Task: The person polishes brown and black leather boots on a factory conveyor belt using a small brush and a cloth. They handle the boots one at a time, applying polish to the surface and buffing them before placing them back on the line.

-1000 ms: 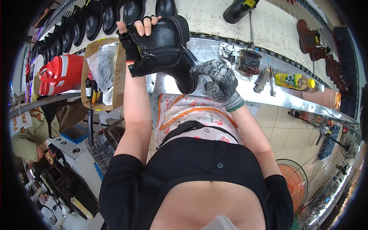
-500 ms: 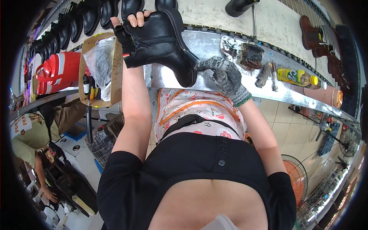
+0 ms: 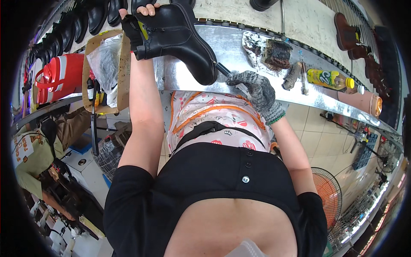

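Observation:
A black leather ankle boot [image 3: 180,45] with a side zipper is held up above the metal-topped bench, toe pointing down toward me. My bare left hand [image 3: 147,9] grips it around the shaft; the fingers show along its far side and the rest is hidden behind the boot. My right hand [image 3: 257,92], in a grey knitted glove, closes around a slim pen-like tool [image 3: 223,70] with a dark front part and a pale rear. The tool's tip meets the boot's sole edge near the toe. What kind of tip it has is too small to tell.
A blackened block [image 3: 277,55] lies on a stained white sheet, beside a dirty rag roll [image 3: 293,77] and a yellow-labelled bottle [image 3: 327,79]. Left stand a cardboard box [image 3: 124,73] and a red jug [image 3: 64,77]. Black boots [image 3: 97,17] line the conveyor; another person [image 3: 32,158] works at left.
The boot has shifted slightly left and away from me. The tool's tip has slid along the sole edge toward the toe, and my gloved hand sits farther from the boot.

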`<control>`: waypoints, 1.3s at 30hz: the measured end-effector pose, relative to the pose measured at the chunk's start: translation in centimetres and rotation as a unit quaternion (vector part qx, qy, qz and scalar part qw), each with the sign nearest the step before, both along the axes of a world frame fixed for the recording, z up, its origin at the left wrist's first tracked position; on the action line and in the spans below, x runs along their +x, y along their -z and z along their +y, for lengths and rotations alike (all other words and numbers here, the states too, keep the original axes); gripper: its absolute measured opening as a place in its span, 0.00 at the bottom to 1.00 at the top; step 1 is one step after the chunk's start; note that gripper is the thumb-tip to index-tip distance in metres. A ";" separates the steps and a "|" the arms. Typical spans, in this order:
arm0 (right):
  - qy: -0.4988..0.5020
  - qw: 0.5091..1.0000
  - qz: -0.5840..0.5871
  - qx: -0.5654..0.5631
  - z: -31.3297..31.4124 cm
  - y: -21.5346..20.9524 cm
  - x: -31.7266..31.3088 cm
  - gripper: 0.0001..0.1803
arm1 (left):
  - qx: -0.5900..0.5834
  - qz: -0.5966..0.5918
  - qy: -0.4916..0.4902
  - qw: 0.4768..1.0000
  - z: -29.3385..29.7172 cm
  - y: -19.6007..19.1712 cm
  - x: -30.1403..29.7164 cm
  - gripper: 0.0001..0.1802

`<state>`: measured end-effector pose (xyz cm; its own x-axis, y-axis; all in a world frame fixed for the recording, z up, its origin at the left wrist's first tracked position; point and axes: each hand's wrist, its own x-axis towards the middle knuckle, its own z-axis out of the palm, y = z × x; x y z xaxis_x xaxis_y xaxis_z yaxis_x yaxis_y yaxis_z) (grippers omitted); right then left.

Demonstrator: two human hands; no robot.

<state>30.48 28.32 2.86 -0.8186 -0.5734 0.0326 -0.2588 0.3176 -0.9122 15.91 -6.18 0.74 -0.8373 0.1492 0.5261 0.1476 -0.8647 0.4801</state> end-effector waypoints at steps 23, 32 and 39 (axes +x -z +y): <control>0.282 0.854 -0.356 -0.253 2.0 1.3 1.6 0.41 | -0.443 -0.135 -0.436 0.772 -1.5 4.2 -1.9 0.38; 0.326 0.930 -0.162 -0.045 1.8 -0.7 1.6 0.27 | -0.629 -0.112 -0.568 0.518 0.9 -0.6 4.8 0.35; 0.315 0.947 -0.059 0.015 3.3 4.2 0.7 0.20 | -0.631 -0.118 -0.570 0.513 1.8 -1.2 10.1 0.37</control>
<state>31.17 31.60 -1.30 -0.9955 0.0312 -0.0900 0.0949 0.4018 -0.9108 26.01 -4.42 1.96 -0.7775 -0.4106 0.4763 0.0208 0.7402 0.6720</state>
